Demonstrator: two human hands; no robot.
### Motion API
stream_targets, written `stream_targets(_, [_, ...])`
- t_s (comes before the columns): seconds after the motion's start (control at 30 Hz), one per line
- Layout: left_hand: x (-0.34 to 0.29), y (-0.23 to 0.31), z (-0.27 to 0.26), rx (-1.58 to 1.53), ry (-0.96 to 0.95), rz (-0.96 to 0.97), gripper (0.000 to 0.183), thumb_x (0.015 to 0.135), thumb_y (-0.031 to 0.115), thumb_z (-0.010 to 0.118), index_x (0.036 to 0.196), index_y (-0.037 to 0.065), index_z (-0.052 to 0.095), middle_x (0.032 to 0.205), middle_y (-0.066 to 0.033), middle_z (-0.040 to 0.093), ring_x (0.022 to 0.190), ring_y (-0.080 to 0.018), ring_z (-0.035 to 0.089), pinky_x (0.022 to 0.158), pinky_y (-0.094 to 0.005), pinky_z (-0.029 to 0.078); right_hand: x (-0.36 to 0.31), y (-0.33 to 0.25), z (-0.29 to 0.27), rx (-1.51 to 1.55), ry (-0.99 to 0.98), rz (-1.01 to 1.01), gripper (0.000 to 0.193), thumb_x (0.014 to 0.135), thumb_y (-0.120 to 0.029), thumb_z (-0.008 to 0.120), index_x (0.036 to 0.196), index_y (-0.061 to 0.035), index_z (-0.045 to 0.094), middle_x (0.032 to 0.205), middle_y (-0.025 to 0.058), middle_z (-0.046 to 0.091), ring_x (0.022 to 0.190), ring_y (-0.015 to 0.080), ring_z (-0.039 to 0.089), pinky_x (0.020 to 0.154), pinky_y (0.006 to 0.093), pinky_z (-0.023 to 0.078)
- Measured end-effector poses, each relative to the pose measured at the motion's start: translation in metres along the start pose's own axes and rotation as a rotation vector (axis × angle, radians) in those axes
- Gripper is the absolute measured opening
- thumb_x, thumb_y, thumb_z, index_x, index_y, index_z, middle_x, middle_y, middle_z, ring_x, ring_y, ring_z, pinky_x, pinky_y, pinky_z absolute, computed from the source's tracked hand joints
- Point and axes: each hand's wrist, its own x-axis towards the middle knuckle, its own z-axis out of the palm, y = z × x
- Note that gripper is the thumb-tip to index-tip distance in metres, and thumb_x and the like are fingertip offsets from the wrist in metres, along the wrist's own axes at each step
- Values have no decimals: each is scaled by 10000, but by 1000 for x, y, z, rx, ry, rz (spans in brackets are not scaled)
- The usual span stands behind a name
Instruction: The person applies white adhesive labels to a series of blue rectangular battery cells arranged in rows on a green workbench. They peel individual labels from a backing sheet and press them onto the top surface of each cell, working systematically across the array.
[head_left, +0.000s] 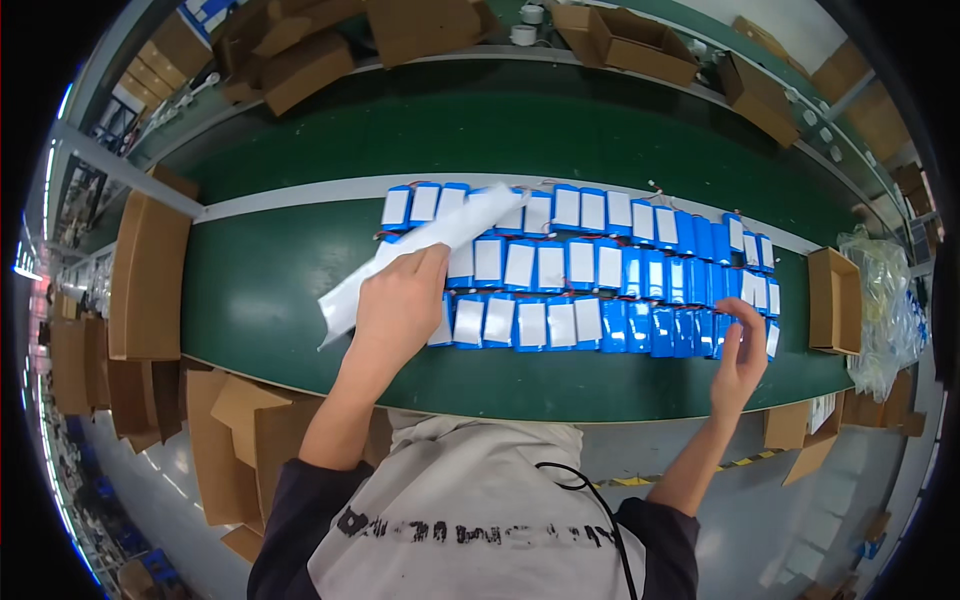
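Three rows of blue battery packs (663, 332) with thin red wires lie on the green bench. Many packs bear a white rectangle (533, 324) on top; several toward the right show bare, shiny blue wrap. My left hand (405, 300) is closed on a white sheet (440, 237), which slants up over the left part of the rows and hides some packs. At the right end, my right hand (740, 350) is over the front rows, thumb and forefinger apart, fingertips close to a pack. I see nothing held in it; its other fingers are partly hidden.
A tall cardboard box (150, 265) stands at the bench's left end, a small open carton (833, 302) at its right, beside clear plastic bags (880, 310). Open cartons (640, 45) line the far shelf. Below the front edge is another open box (235, 440).
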Motion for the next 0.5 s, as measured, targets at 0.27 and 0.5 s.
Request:
stream_targets(0.27, [12, 30, -53, -851, 118, -197, 293, 1132, 191, 460, 1065, -2, 670, 786, -38, 675, 772, -53, 574, 649, -289, 451, -9, -150, 158, 897, -111, 156, 443, 1039, -119, 623, 1434, 63, 534, 1284, 138, 654, 1177, 207, 624, 1019, 346, 484])
stream_targets(0.5, [-34, 56, 2, -1249, 152, -295, 412, 1156, 251, 392, 1322, -63, 602, 1097, -85, 720, 959, -97, 624, 874, -268, 508, -10, -154, 189, 776, 33, 263, 271, 1098, -169, 568, 1262, 36, 634, 1036, 69, 731, 922, 81, 613, 814, 249, 507])
